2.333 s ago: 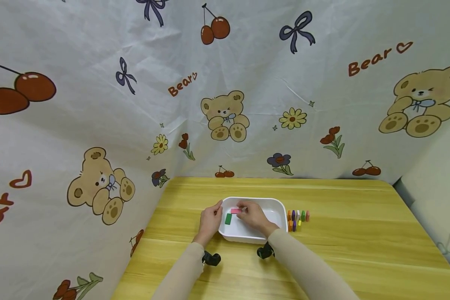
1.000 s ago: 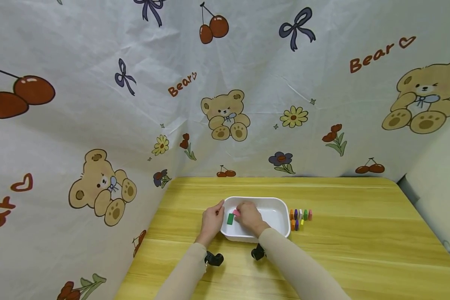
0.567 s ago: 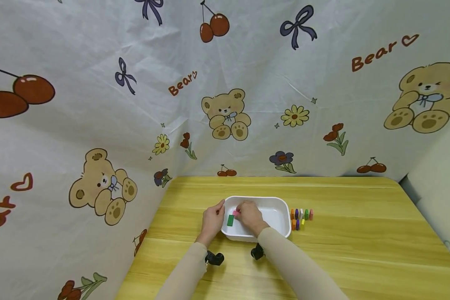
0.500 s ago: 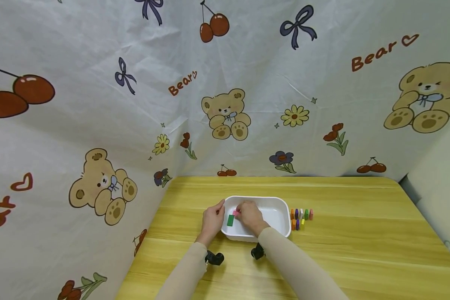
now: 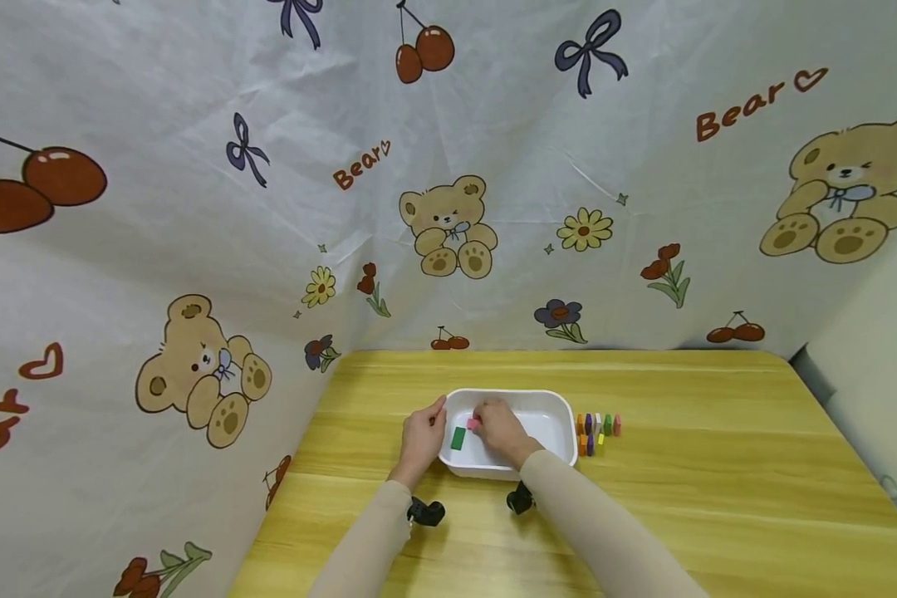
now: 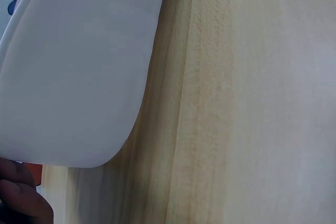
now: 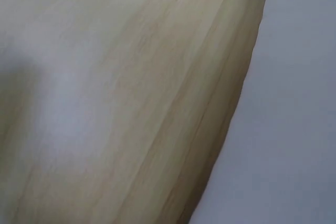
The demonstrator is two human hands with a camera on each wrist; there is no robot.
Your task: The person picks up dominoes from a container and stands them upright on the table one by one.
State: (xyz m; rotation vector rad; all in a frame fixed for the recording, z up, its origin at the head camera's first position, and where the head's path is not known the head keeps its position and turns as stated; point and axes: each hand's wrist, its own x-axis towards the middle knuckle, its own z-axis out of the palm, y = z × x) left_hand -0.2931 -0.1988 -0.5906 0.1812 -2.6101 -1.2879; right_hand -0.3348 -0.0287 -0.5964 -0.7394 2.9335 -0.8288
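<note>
In the head view a white plastic tub stands on the table. My left hand grips its left rim; in the left wrist view, curled fingers of that hand show at the corner of the tub. Reaching into the tub, my right hand pinches a small pink block, partly hidden behind the fingertips. Just left and nearer lies a flat green block on the tub floor. The right wrist view has only the tub's outer wall and the table, with no fingers showing.
Right beside the tub, several small coloured blocks stand in two short rows on the wood-grain table. Behind and to the left hangs a cloth printed with bears, bows and cherries.
Since the earliest frame my right hand has closed over the pink block, which turned and now shows less of itself. My left hand stays on the rim. The last half second brings little movement.
</note>
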